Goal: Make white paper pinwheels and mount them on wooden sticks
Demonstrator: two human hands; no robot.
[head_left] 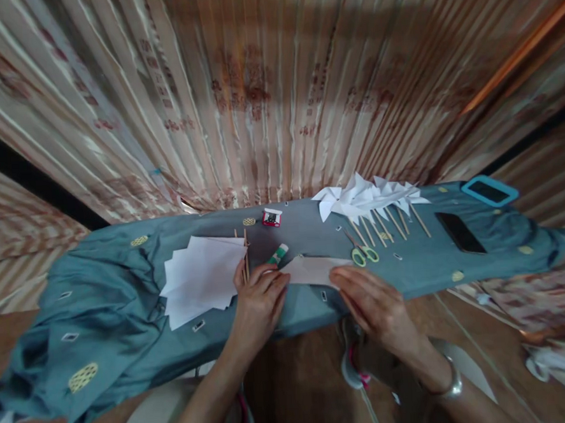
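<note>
A folded sheet of white paper [315, 271] lies between my hands near the table's front edge. My left hand [263, 295] is closed on its left end, and my right hand [371, 298] pinches its right end. Just beyond my left fingers lies a green and white glue stick [278, 254]. Left of that hand sits a fanned stack of white paper [203, 274], with thin wooden sticks [246, 255] along its right side. Scissors [364, 255] with green handles rest beyond my right hand. Several white paper pinwheels [368, 197] on wooden sticks lie at the back right.
A small open red box [272, 217] stands at the back middle. On the right are a dark phone [460, 232] and a blue-framed tablet-like object [490, 190]. A rumpled teal cloth [110, 298] covers the narrow table, and a pleated curtain [256, 98] hangs behind it.
</note>
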